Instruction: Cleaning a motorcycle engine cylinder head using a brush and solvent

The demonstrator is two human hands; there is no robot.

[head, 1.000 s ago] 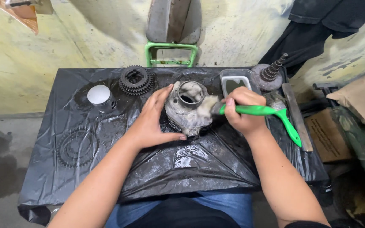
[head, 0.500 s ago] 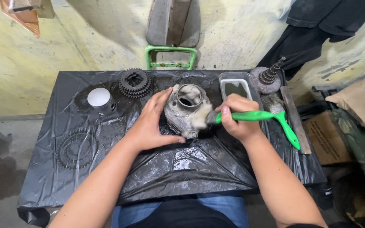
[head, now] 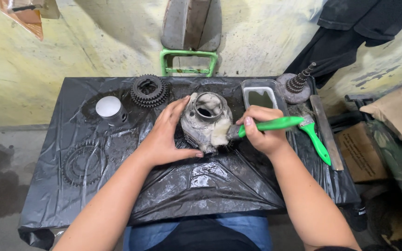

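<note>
A dirty grey engine cylinder [head: 205,118] stands on the table covered in black plastic sheet [head: 201,186]. My left hand [head: 166,137] cups its left side and steadies it. In my right hand [head: 261,132] is a green-handled brush [head: 268,124], its bristles pressed against the cylinder's lower right side, where pale foam shows. A second green-handled brush [head: 315,139] lies on the sheet just right of my right hand.
A stacked gear cluster [head: 150,90] and a silver piston [head: 110,109] sit at the back left. A large flat gear [head: 84,162] lies at the left. A rectangular tray of liquid [head: 259,95], a toothed shaft [head: 296,83] and a flat metal bar [head: 326,132] are at the right. A green stool [head: 189,60] stands behind.
The brush in my right hand has swung so its handle lies more level, and the bristles have moved lower on the cylinder's right side. My left hand has stayed on the cylinder.
</note>
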